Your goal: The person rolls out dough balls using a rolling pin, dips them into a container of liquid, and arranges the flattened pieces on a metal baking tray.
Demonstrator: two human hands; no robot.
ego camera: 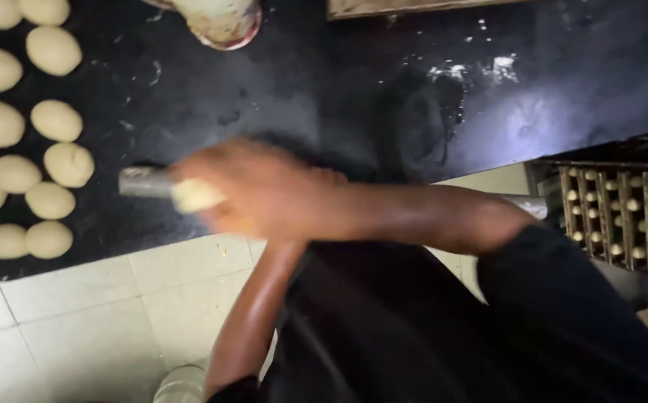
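My right hand (264, 192) reaches across from the right and is blurred by motion. It is closed over a metal rolling pin (141, 181), whose far end (527, 203) shows past my right elbow. A pale lump of dough (193, 195) sits at the fingertips, against the pin. My left forearm (253, 313) rises from below and ends under the right hand, so my left hand is hidden. Several round dough balls (55, 121) lie in rows on the black worktop (301, 89) at the left.
A flour-smeared container (219, 22) stands at the worktop's top edge, with a wooden board (413, 6) beside it. A rack holding small dough balls (622, 216) is at the right. White tiles (78, 321) lie below, and a pale cylinder (182, 384) sits near the bottom.
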